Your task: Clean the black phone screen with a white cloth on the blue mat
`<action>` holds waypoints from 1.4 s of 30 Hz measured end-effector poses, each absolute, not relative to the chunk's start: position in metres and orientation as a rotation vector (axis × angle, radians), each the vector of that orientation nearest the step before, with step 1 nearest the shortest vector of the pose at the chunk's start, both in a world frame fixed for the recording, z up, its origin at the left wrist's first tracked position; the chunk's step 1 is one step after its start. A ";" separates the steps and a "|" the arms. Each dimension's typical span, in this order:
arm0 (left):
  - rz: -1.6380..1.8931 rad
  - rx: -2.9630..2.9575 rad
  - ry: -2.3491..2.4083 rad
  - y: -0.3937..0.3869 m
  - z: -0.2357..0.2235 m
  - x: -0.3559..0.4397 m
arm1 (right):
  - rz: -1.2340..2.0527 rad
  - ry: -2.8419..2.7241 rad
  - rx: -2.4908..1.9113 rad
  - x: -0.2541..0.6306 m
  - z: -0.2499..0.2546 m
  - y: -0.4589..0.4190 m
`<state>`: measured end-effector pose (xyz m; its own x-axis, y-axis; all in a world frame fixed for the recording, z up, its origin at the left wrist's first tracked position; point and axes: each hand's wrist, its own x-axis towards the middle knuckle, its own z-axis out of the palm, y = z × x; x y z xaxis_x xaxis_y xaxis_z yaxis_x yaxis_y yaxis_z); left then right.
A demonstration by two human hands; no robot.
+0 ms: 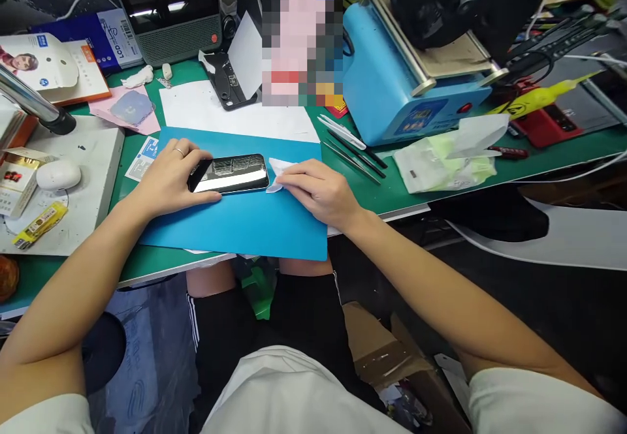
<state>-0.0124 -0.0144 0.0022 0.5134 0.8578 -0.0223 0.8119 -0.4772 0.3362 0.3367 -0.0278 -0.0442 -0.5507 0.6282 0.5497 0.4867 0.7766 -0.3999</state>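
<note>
A smartphone (235,174) lies flat on a blue mat (245,232), its dark, glossy face turned up and catching reflections. My left hand (174,176), with a ring on one finger, grips the phone's left end between thumb and fingers. Pinched in my right hand (323,192) is a white tissue (278,171), close to the phone's right end. Whether the tissue touches the phone's edge I cannot tell.
A blue machine (392,88) stands at the back right. Tweezers and pens (355,150) lie beside the mat, near a tissue pack (445,163). A black phone shell (228,78) rests behind on white paper. At left, a grey board (93,179) holds an earbud case (59,174).
</note>
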 end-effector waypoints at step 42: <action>0.302 2.413 1.408 -0.016 -0.006 -0.010 | 1.173 -1.802 -1.474 0.295 -0.015 -0.023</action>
<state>-0.0103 -0.0157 -0.0059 0.4890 0.8721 0.0160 0.8022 -0.4568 0.3844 0.2953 -0.0230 -0.0147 -0.2657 0.9564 -0.1211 0.4974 0.0284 -0.8670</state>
